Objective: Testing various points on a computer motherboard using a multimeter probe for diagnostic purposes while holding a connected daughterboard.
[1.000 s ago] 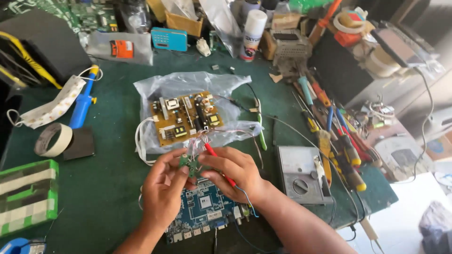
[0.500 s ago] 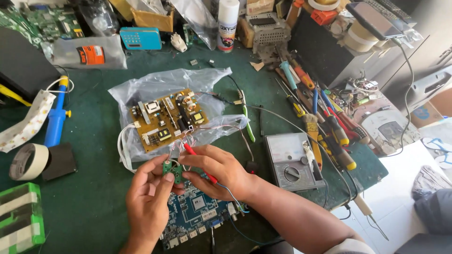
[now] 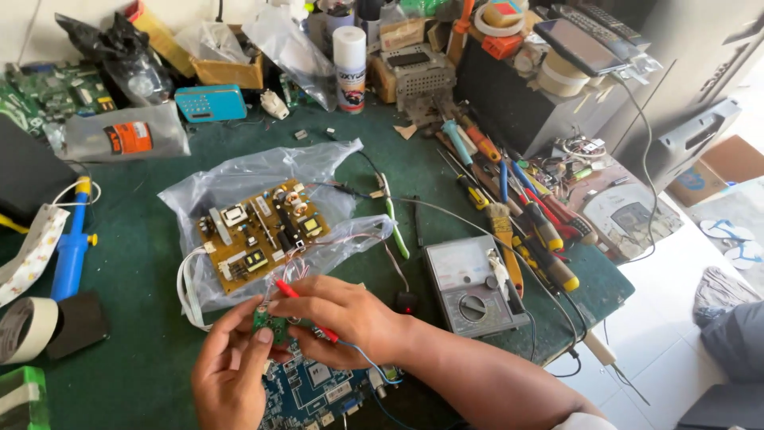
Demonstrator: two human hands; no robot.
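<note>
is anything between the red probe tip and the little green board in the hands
Nothing visible. The left hand pinches the small green board, and the right hand holds the red probe with its tip right at the board's top edge.

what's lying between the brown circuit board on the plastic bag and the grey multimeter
In the head view, a green-handled tool and thin wires lie on the green mat between the brown circuit board and the grey multimeter.

A power board (image 3: pixel 259 243) is lying on a plastic bag (image 3: pixel 263 179), behind both hands. A multimeter (image 3: pixel 471 285) is sitting to its right, with screwdrivers (image 3: pixel 529 227) lying further right.
</note>
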